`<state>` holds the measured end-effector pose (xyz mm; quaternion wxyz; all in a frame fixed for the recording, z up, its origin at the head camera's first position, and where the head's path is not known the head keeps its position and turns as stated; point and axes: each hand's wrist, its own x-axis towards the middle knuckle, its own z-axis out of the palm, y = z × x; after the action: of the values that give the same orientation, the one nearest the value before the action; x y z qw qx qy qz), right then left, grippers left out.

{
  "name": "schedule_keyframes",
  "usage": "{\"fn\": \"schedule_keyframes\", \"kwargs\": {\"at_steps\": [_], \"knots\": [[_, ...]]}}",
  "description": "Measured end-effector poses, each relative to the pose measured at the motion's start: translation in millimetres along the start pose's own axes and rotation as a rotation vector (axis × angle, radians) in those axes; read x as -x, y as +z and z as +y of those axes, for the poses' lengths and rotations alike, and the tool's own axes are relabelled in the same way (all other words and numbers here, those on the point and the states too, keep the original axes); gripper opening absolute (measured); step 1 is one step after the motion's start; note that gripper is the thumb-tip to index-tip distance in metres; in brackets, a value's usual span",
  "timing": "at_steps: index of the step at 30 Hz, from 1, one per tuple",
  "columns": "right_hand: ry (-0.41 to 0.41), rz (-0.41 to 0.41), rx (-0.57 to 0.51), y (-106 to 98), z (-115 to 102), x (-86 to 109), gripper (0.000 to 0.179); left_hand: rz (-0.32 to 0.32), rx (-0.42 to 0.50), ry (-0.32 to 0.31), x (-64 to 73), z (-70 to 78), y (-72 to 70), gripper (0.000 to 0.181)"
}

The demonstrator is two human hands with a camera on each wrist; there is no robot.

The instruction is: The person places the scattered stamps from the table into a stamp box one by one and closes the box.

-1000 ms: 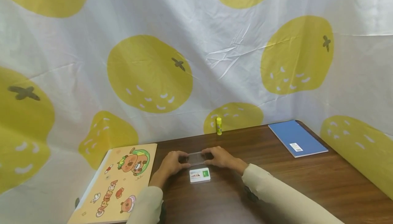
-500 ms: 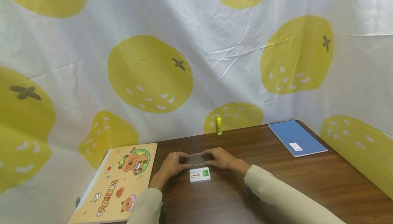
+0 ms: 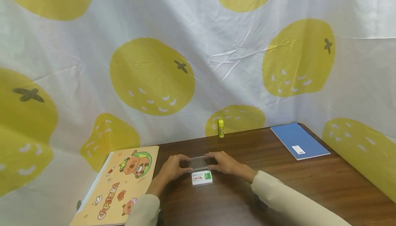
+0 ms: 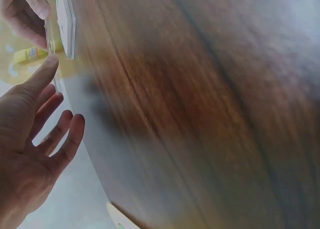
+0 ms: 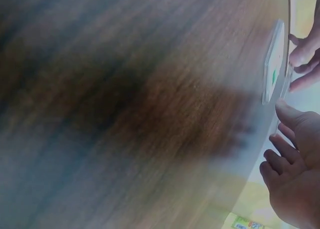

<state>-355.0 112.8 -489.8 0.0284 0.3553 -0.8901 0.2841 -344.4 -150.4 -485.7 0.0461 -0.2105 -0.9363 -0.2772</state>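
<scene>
A clear, thin rectangular plastic lid-like piece (image 3: 198, 163) is held level between both hands, just beyond a flat white case (image 3: 202, 178). The case lies on the table and has a printed picture and a green patch on top. My left hand (image 3: 174, 167) pinches the clear piece's left end between thumb and fingers. At its right end, my right hand (image 3: 225, 163) pinches it the same way. The left wrist view shows the clear piece (image 4: 50, 36) edge-on, apparently raised off the table. In the right wrist view, the white case (image 5: 274, 64) lies beside the fingertips.
On the left of the brown wooden table (image 3: 247, 198) lies a capybara-printed folder (image 3: 123, 181). A yellow glue stick (image 3: 221, 128) stands upright at the back edge. Far right is a blue notebook (image 3: 298, 140) with a white label. A fruit-patterned curtain (image 3: 216, 81) hangs behind.
Both hands keep their hold on the clear piece and stay almost in place. The whole scene sits slightly lower in the head view. The white case stays put on the table.
</scene>
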Motion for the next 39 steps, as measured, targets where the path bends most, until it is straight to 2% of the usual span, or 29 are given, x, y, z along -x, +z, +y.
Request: {"fn": "schedule_keyframes", "kwargs": {"at_steps": [19,26,39], "knots": [[-0.036,0.02,0.02,0,-20,18.8,0.037,-0.034,-0.037,0.059,19.2,1.7,-6.1,0.037],[-0.036,0.002,0.022,1,-26,25.4,0.038,-0.035,-0.045,0.086,29.0,6.6,-9.1,0.039],[-0.003,-0.032,0.013,3,-26,37.2,0.042,-0.067,-0.027,0.078,36.9,10.4,0.2,0.036]]}}
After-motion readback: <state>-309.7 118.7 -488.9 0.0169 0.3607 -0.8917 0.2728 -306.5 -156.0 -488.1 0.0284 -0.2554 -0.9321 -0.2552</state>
